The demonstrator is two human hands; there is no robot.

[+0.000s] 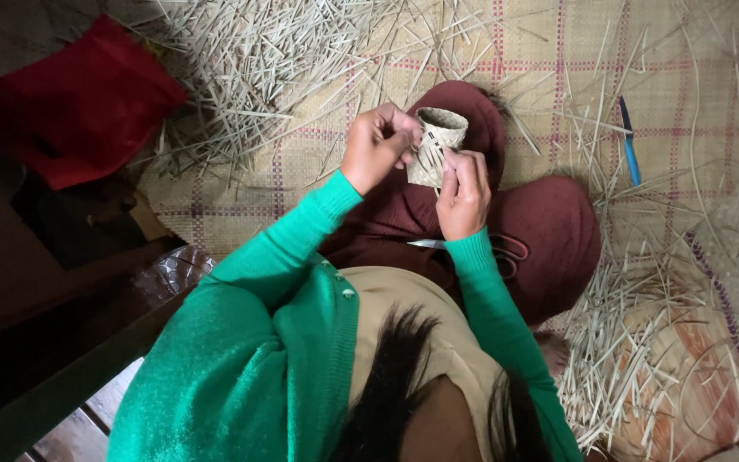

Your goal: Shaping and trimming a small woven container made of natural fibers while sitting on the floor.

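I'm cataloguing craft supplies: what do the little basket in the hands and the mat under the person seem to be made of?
Basket: likely thin plant strips, pale and matte; a woven criss-cross shows, and similar loose strips lie around. Mat: probably woven straw or reed, tan and dull, with a fine weave and reddish lines in a plaid pattern.

Woven floor mat under scattered reed strips

Pale straw basket; green sleeves; tan mat with pink checks.

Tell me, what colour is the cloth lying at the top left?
Red cloth, seen best in the head view, beside the scattered straw strips.
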